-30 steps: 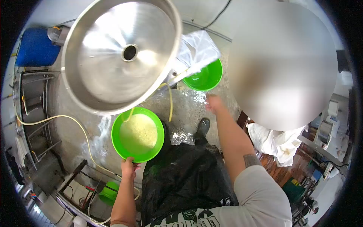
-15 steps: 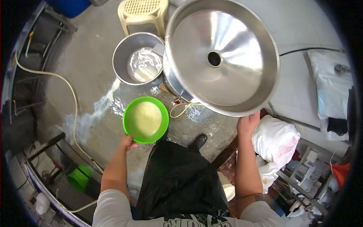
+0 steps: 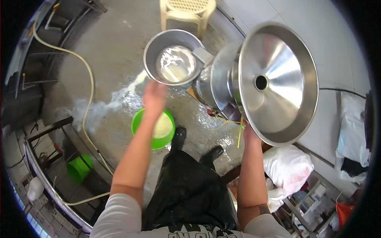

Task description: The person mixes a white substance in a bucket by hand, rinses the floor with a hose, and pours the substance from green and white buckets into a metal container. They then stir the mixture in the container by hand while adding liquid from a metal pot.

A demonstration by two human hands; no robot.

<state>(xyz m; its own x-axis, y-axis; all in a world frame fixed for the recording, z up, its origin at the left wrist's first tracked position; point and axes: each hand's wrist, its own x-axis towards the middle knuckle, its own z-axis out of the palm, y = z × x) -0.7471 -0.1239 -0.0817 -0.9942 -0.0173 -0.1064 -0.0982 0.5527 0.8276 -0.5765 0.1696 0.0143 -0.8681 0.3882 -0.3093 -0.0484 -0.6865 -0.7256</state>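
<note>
While our left hand (image 3: pixel 154 96), grip too blurred to tell, hangs near pot (image 3: pixel 153 53) and tub (image 3: pixel 160 144) on the floor (image 3: pixel 115 47), our right hand (image 3: pixel 251 135), fingers hidden, sits beneath the funnel (image 3: pixel 283 105), perhaps steadying it.

Hopper (image 3: pixel 285 81): at 2 o'clock, smooth metal, highly glossy, with bright reflections.
Bucket (image 3: pixel 137 122): at 9 o'clock, smooth green plastic.
Pot (image 3: pixel 155 44): at 12 o'clock, grey metal with a soft sheen.
Stool (image 3: pixel 188 5): at 12 o'clock, cream plastic, lattice-textured seat.
Floor (image 3: pixel 119 49): matt grey, concrete-like, glossy where wet.
Apron (image 3: pixel 186 194): at 6 o'clock, black, plastic-like, creased, faintly shiny.
</note>
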